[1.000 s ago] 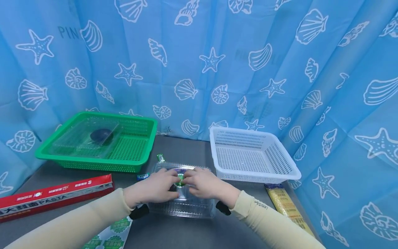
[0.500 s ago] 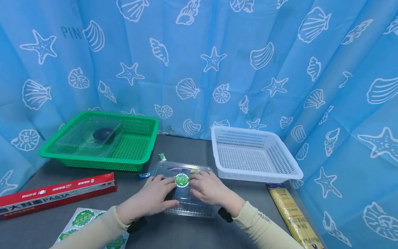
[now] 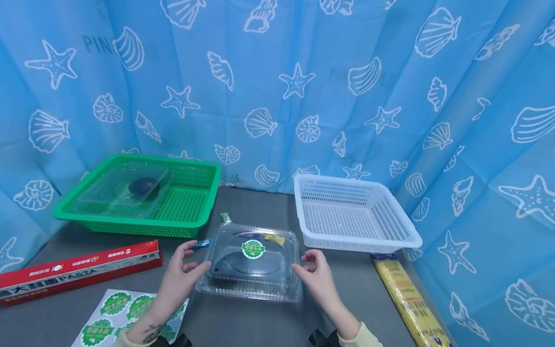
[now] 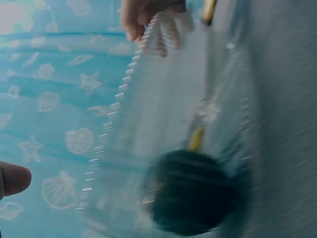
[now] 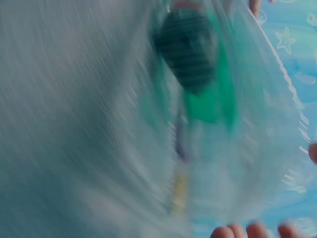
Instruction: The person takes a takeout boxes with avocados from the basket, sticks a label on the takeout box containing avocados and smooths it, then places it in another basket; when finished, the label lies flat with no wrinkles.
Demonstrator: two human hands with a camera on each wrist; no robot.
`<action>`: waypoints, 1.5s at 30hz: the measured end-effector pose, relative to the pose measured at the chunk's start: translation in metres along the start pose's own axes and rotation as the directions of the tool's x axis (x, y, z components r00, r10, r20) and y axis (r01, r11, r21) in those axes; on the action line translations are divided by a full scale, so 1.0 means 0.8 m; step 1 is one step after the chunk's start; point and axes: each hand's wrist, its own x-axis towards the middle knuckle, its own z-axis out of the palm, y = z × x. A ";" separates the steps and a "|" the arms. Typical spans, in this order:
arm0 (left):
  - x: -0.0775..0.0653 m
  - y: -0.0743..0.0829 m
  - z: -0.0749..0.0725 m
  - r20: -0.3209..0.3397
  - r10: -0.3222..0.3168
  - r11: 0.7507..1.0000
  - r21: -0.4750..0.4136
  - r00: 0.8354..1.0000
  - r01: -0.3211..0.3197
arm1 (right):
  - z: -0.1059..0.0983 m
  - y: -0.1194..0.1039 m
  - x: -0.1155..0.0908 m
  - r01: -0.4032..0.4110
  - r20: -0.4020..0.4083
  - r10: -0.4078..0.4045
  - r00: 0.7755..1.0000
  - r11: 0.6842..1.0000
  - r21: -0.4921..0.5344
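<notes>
A clear plastic clamshell box (image 3: 247,286) sits closed on the grey table, a round green-and-white sticker (image 3: 253,249) on its lid. Through the plastic show a dark rounded thing (image 4: 193,193) and small yellow and purple pieces toward the back. My left hand (image 3: 178,274) is at the box's left side, fingers loosely bent and thumb tip right by the rim. On the other side my right hand (image 3: 320,282) mirrors it, thumb tip close to the right rim. Neither hand grips anything. Both wrist views are blurred.
A green basket (image 3: 204,193) with another clear box and a dark round thing stands back left; a white basket (image 3: 360,243) stands back right. Around lie a red pasta box (image 3: 82,272), a sticker sheet (image 3: 104,313), a yellow packet (image 3: 407,299) and two small wrapped candies (image 3: 202,244).
Both hands have come off the lid and spread outward to the box's two sides, uncovering the sticker. The box stays about where it was.
</notes>
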 end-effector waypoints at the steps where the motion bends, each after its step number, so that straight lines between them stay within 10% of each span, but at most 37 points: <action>1: 0.001 -0.004 0.003 0.013 -0.020 1.000 0.000 1.000 0.020 | 0.003 0.003 -0.001 -0.063 -0.006 0.063 0.998 0.997 0.053; 6: 0.006 -0.018 0.019 0.077 -0.110 0.994 0.008 0.991 0.110 | 0.016 0.014 0.003 -0.208 0.012 0.210 0.978 0.959 0.194; 12: 0.011 -0.024 0.028 0.116 -0.088 0.996 -0.005 0.989 0.089 | 0.018 0.018 0.009 -0.193 0.044 0.188 0.981 0.955 0.225; 23: 0.048 -0.023 0.016 0.179 0.007 0.998 0.065 0.984 -0.019 | 0.011 0.006 -0.012 -0.076 0.092 0.088 0.992 0.989 -0.126; 30: 0.085 -0.029 0.003 0.246 0.061 0.988 0.125 0.967 -0.094 | 0.008 -0.007 -0.044 0.011 0.051 0.021 0.998 0.832 -0.554; 36: 0.091 -0.029 -0.009 0.255 0.175 0.959 0.173 0.951 -0.223 | 0.001 -0.017 -0.056 0.116 0.060 -0.104 0.993 0.712 -0.692; 40: 0.071 -0.028 -0.022 0.113 0.253 0.933 0.235 0.961 -0.273 | -0.012 -0.016 -0.038 0.214 0.047 -0.233 0.971 0.771 -0.600; 45: 0.057 -0.026 -0.032 -0.134 0.162 0.981 0.129 0.978 -0.145 | -0.031 -0.003 -0.004 0.359 0.101 -0.345 0.933 0.889 -0.284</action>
